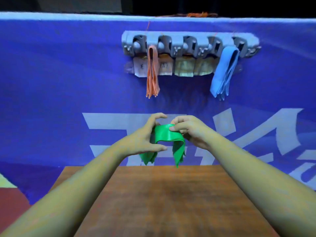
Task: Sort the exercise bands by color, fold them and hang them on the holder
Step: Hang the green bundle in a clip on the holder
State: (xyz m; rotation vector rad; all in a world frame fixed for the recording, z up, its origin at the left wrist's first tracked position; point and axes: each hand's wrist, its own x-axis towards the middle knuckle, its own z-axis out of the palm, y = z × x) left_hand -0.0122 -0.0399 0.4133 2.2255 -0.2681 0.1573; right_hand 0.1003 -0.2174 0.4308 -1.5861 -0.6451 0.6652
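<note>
A folded green exercise band point(168, 136) is held up in the air over the far edge of the table, its ends drooping down on both sides. My left hand point(147, 135) grips its left side and my right hand point(189, 130) pinches its top right fold. On the blue wall above, a grey holder point(189, 44) with several clips carries a folded orange band point(152, 72) at its left end and a folded light blue band point(224, 71) at its right end. The middle clips hold no bands.
A brown wooden table point(164, 199) stretches out below my arms. A blue banner point(68, 82) with large white characters covers the wall behind it. Paper labels point(184, 66) are taped under the holder.
</note>
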